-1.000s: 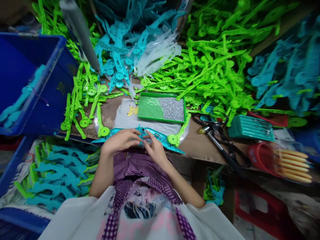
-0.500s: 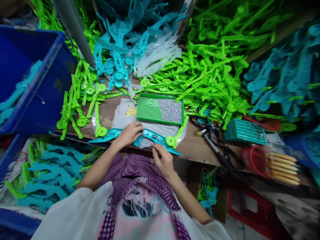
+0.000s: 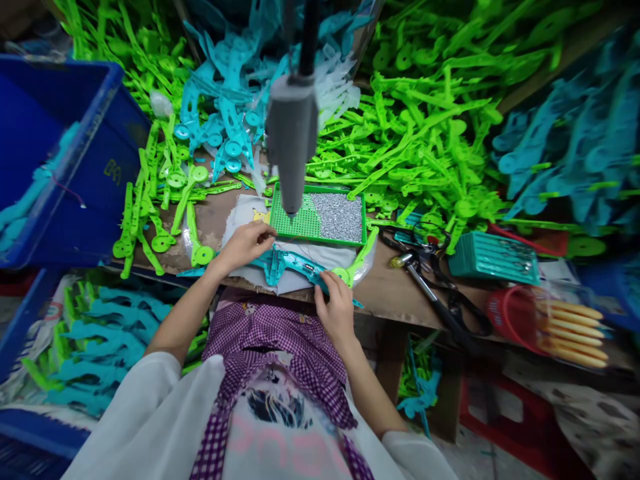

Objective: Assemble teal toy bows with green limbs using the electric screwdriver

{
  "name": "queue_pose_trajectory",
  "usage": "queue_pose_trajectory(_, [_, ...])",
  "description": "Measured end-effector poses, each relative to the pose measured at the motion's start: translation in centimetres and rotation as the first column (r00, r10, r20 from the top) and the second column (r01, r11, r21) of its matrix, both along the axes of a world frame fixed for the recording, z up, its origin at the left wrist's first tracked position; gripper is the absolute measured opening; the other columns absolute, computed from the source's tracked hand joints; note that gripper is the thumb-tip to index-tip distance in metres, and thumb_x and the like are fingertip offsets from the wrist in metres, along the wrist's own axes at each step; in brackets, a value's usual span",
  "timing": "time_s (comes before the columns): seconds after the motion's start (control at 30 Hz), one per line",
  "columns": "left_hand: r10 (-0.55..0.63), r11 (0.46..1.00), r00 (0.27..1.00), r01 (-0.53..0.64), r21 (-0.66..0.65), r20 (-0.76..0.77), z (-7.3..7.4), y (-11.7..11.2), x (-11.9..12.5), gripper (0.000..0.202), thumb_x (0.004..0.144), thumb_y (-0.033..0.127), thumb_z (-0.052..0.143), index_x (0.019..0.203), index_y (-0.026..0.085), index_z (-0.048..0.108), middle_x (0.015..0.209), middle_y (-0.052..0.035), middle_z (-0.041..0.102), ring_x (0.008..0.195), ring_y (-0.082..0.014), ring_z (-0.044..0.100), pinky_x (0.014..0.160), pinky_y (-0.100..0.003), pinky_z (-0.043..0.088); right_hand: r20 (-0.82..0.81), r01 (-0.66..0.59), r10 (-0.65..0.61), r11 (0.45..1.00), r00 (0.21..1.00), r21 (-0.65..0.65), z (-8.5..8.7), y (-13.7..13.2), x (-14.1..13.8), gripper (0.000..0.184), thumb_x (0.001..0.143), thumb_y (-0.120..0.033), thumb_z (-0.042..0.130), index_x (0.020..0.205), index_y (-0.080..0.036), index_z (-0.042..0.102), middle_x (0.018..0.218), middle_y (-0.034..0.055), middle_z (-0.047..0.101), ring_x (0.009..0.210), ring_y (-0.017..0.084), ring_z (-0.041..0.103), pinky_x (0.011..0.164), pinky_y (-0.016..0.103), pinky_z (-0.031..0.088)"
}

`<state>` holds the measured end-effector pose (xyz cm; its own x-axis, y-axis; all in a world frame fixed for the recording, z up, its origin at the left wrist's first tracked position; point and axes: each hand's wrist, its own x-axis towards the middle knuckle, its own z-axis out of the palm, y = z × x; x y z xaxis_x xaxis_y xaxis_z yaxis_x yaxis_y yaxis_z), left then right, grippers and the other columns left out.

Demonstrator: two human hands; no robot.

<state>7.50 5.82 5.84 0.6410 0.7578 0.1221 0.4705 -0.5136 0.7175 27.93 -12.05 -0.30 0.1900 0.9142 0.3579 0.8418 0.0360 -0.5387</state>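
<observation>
Your right hand [image 3: 337,310]: fingers bent down over the right end of the teal part [image 3: 295,267], clamping it at the bench edge.

Your left hand [image 3: 245,245]: fingers curled, palm down, on the part's left end. Can't tell if they pinch anything small.

The part lies flat on the grey cloth [image 3: 246,212] and spans the gap between your two sets of fingers. A small metal bit shows mid-span.

The green tray [image 3: 295,223] sits just beyond your left fingertips. The screws [image 3: 340,217] fill only its right half; the left half is bare mesh.

The hanging grey driver [image 3: 293,140] is above and beyond your left fingers, with its tip over the tray, clear of the part.

A green round-ended piece [image 3: 345,273] touches the part right by your right fingertips.

Progress, my read: the part is placed and held, and nothing is bearing on it from above. Large loose heaps of green parts [image 3: 425,133] and teal parts [image 3: 225,127] lie well beyond your fingers, so plenty is left.
</observation>
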Motion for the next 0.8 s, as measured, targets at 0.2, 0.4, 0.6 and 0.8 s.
queue_pose_trajectory(0.2, [0.248, 0.933, 0.967, -0.225, -0.281, 0.051, -0.9, -3.4, -2.6, 0.022, 0.083, 0.036, 0.061, 0.091, 0.017, 0.069, 0.079, -0.0016, 0.071, 0.066, -0.0125, 0.061, 0.063, -0.024, 0.048, -0.014, 0.004, -0.004, 1.0, 1.0, -0.009, 1.2, -0.5, 0.0, 0.03, 0.092, -0.023, 0.049, 0.12, -0.018, 0.059, 0.116, 0.014, 0.066, 0.111, 0.025, 0.061, 0.093, 0.044, 0.05])
queue_pose_trajectory(0.4, [0.556, 0.718, 0.81, -0.355, -0.599, 0.186, -2.3, -9.2, -1.3, 0.03, 0.076, 0.044, 0.069, 0.08, 0.015, 0.067, 0.066, -0.0001, 0.066, 0.05, -0.0086, 0.053, 0.048, -0.02, 0.044, -0.13, -0.269, 0.27, 0.963, 0.954, 0.027, 3.3, 0.4, -5.2, 0.026, 0.091, -0.024, 0.053, 0.116, -0.02, 0.06, 0.099, 0.0081, 0.071, 0.091, 0.018, 0.067, 0.08, 0.031, 0.055])
queue_pose_trajectory(0.6, [0.385, 0.849, 0.908, -0.277, -0.45, 0.167, -1.1, -10.7, -3.1, 0.026, 0.088, 0.038, 0.057, 0.092, 0.017, 0.071, 0.076, -0.0029, 0.071, 0.062, -0.0134, 0.063, 0.062, -0.025, 0.054, -0.036, -0.344, 0.342, 0.936, 0.939, -0.078, 1.4, 3.2, -7.2, 0.024, 0.093, -0.024, 0.048, 0.11, -0.017, 0.065, 0.093, 0.0098, 0.072, 0.081, 0.02, 0.069, 0.07, 0.031, 0.054])
queue_pose_trajectory(0.8, [-0.005, 0.985, 0.993, 0.027, 0.172, -0.122, 1.0, -6.4, -4.1, 0.048, 0.089, 0.009, 0.049, 0.13, 0.032, 0.057, 0.137, -0.0078, 0.053, 0.122, -0.0235, 0.052, 0.103, -0.042, 0.043, -0.017, -0.363, 0.362, 0.93, 0.932, -0.055, 0.7, 2.2, -6.3, 0.025, 0.094, -0.022, 0.045, 0.101, -0.019, 0.069, 0.079, 0.0076, 0.071, 0.073, 0.017, 0.067, 0.069, 0.029, 0.053])
